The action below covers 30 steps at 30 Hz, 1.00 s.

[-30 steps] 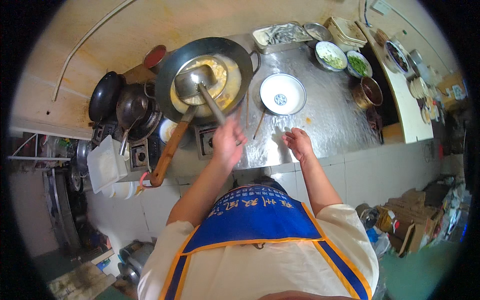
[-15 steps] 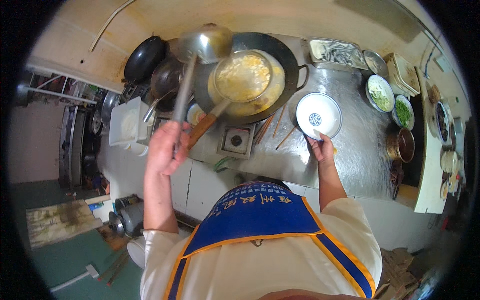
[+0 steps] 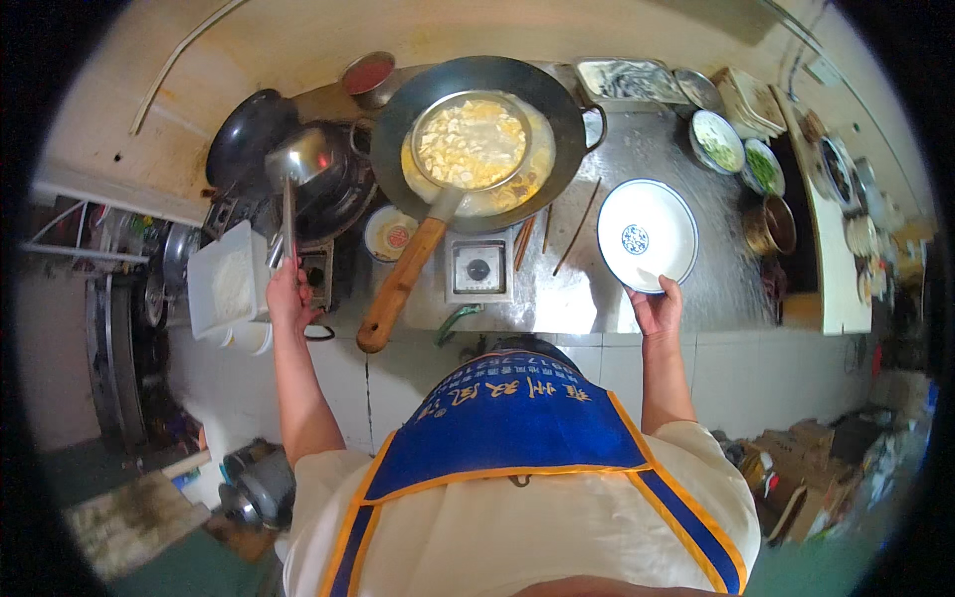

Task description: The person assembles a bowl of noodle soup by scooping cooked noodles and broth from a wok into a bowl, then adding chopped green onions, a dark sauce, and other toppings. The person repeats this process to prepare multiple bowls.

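My left hand (image 3: 288, 297) is closed around the handle of a metal ladle (image 3: 310, 159), whose round bowl hangs over the dark pans at the left. With my right hand (image 3: 659, 306) I grip the near rim of a white bowl (image 3: 665, 227) with a blue edge and a blue mark inside; nothing shows in it. Between my hands is a large black wok (image 3: 565, 129) holding pale yellow liquid. A strainer with a wooden handle (image 3: 406, 281) rests in it, full of diced white and yellow pieces (image 3: 473, 141). Its handle sticks out toward me, untouched.
Several chopsticks (image 3: 577, 231) lie between wok and bowl. A small dish (image 3: 390, 235) and a white tub (image 3: 221, 284) stand left; a pot of red contents (image 3: 369, 76) sits behind. At right are a bowl of chopped greens (image 3: 762, 171), a brown pot (image 3: 771, 227) and a metal tray (image 3: 629, 80).
My left hand has moved the ladle left and down, from over the wok's left edge to over the dark pans. My right hand keeps its grip on the bowl.
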Each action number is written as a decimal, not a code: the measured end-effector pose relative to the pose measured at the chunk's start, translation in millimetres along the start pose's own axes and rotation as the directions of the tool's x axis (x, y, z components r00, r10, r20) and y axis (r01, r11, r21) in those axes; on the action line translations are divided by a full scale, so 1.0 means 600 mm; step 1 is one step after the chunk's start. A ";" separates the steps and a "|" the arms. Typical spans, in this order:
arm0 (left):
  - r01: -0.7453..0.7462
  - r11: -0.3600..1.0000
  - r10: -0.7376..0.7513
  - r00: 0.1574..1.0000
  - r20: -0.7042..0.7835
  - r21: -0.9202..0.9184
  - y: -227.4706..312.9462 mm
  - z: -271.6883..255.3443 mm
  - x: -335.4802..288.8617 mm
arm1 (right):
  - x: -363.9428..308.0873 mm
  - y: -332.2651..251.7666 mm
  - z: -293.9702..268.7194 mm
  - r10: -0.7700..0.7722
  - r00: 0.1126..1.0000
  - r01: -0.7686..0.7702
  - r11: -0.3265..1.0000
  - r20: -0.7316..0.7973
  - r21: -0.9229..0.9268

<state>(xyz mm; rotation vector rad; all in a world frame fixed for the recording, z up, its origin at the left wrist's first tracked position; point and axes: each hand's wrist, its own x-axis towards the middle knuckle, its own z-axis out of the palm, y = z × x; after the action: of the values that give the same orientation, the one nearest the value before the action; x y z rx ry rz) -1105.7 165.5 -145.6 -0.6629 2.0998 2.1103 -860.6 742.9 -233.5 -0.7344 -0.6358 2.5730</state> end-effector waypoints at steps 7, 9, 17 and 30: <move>-0.148 0.953 0.131 0.988 0.080 0.266 -0.094 -0.083 0.083 | -0.115 0.046 0.085 -0.081 0.997 0.081 0.994 0.005 0.072; -0.243 0.813 0.275 0.961 0.018 0.529 -0.095 -0.083 0.088 | -0.138 0.057 0.101 -0.099 0.995 0.096 0.991 0.032 0.089; 0.525 0.826 -0.268 0.687 0.675 -0.207 -0.008 0.125 -0.176 | -0.188 0.094 0.126 -0.224 0.974 0.226 0.967 -0.022 0.120; 0.793 0.603 -0.223 0.269 0.937 -0.084 0.058 0.173 -0.201 | -0.221 0.103 0.126 -0.249 0.964 0.260 0.958 -0.098 0.119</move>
<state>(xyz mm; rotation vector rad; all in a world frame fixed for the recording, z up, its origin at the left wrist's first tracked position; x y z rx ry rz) -1034.4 293.2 -73.8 -0.1537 0.5137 1.9000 -814.3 605.1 -155.9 -0.6637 -0.4951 2.3110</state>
